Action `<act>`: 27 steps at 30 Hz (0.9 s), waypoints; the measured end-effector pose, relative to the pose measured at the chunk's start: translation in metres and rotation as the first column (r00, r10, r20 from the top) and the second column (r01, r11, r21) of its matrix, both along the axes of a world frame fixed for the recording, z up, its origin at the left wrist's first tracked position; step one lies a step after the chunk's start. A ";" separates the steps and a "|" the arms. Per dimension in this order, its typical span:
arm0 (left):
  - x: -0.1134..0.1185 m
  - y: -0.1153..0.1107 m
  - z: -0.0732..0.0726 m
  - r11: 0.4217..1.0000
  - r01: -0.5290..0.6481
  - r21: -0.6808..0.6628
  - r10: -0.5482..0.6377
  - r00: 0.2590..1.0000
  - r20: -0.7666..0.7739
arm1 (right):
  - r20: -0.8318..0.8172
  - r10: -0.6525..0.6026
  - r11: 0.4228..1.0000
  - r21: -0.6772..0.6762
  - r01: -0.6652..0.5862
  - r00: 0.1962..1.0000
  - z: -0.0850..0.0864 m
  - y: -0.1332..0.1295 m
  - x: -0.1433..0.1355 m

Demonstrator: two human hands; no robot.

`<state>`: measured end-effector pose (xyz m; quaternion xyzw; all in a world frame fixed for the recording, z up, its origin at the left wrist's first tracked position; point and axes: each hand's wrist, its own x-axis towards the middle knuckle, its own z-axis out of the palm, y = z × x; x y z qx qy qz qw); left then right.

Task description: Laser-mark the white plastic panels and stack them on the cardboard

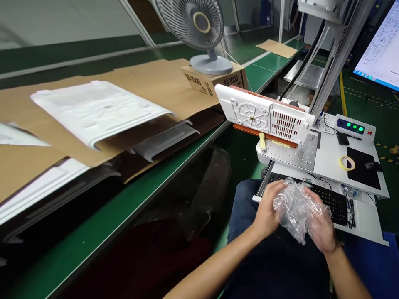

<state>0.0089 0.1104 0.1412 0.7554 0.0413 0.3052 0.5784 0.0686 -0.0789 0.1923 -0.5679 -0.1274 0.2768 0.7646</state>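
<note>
A crumpled clear plastic bag (294, 209) is squeezed between my two hands above my lap. My left hand (268, 209) presses on its left side, fingers curled against the film. On the other side my right hand (322, 226) grips it, partly covered by the plastic. Beyond them, a white plastic panel (252, 116) with a round grille and rows of slots stands tilted in an orange holder (264, 136) on the perforated metal plate (299, 155) of the white workstation.
Left: wrapped white panel (102, 108) on cardboard (156, 79), green bench (174, 178), fan (205, 25) on a box (230, 79). Right: keyboard (332, 201) on a pull-out tray, tape roll (347, 163), mouse (370, 166), control box (355, 126), monitor (380, 50).
</note>
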 end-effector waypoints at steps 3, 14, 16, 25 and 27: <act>0.000 -0.021 -0.005 0.989 0.144 0.018 -0.142 0.988 -0.057 | 0.043 0.069 0.997 -0.041 -0.067 0.997 -0.004 0.009 -0.007; -0.008 0.002 0.005 0.913 0.409 0.007 -0.409 0.913 0.014 | 0.072 -0.014 0.965 -0.261 0.033 0.997 -0.025 -0.002 0.010; -0.011 0.018 0.012 0.859 0.490 -0.147 -0.494 0.869 0.009 | 0.051 -0.073 0.964 -0.252 0.083 0.996 -0.025 -0.014 0.015; -0.014 0.001 0.013 0.604 0.437 -0.666 -0.562 0.826 0.032 | 0.244 -0.072 0.968 -0.217 0.127 0.967 -0.018 -0.013 0.008; -0.012 -0.008 0.015 0.614 0.371 -0.697 -0.517 0.856 0.000 | 0.274 -0.027 0.971 -0.223 0.091 0.961 -0.017 -0.005 0.005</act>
